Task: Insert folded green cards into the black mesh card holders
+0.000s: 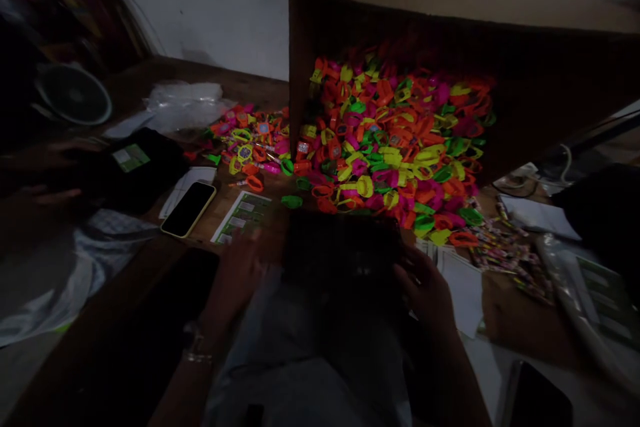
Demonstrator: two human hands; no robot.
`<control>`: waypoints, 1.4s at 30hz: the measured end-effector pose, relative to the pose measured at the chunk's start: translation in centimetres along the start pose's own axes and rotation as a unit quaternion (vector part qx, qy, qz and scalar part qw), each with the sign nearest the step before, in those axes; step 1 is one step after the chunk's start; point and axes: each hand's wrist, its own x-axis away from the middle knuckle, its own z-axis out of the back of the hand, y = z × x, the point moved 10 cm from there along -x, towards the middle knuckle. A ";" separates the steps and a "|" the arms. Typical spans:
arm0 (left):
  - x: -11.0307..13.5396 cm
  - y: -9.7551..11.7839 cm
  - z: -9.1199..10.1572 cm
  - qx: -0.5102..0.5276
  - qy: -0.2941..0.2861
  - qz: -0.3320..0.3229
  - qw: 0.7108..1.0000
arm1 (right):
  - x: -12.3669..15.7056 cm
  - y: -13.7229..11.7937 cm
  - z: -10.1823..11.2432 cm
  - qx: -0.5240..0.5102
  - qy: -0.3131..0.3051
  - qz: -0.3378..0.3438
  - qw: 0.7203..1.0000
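Observation:
A black, flat-looking thing (345,247) lies across the middle at the table's near edge; its kind is too dark to tell. My right hand (427,287) is at its right edge, the fingers curled round that side. To its left is my left hand (240,267), with a bracelet at the wrist, close to a green and white printed sheet (240,217). The left fingers are dim and smeared, so their grip does not show. Beyond the black thing, bright toy watches (390,153) in orange, yellow, green and pink spill from a cardboard box (296,73) on its side.
A phone (189,209) rests on paper to the left. Another person's hand (60,190) is beside a black bundle (127,167) there. Clear plastic bags (185,105) sit behind. Small wrapped sticks (513,250), paper (463,290) and a dark phone-like slab (537,397) are on the right.

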 end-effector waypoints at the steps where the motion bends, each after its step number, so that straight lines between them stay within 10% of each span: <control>1: 0.5 -2.6 -0.4 -0.029 -0.032 0.017 0.999 | -0.1 0.0 -0.5 0.062 0.000 0.031 0.998; 5: 2.4 -6.8 -0.6 -0.056 -0.084 -0.012 0.995 | -0.1 -1.2 -0.9 0.204 0.025 0.126 0.971; 10: 3.0 -4.9 5.2 -0.008 0.100 0.024 0.995 | 2.2 -5.4 -1.3 0.097 0.065 0.141 0.983; 13: 3.8 -0.1 8.5 0.019 0.202 0.032 0.979 | 3.8 -7.5 -6.1 -0.135 -0.054 0.077 0.986; 17: 4.6 10.7 8.9 0.083 0.148 -0.163 0.972 | 4.5 -9.6 -11.7 -0.302 -0.186 0.022 0.935; 22: 3.9 16.7 8.6 0.204 0.000 -0.281 0.938 | 3.6 -9.8 -9.1 -0.274 -0.178 0.065 0.943; 27: -1.1 14.9 9.1 0.221 0.030 -0.144 0.964 | 5.7 -11.0 -6.5 -0.251 -0.215 0.117 0.936; 32: -2.8 15.0 6.2 0.345 -0.073 -0.027 0.936 | 6.5 -11.3 -4.4 -0.172 -0.178 0.123 0.961; 42: -3.1 16.9 5.5 0.380 -0.104 -0.013 0.919 | 7.7 -16.9 -0.7 0.063 -0.022 0.375 0.925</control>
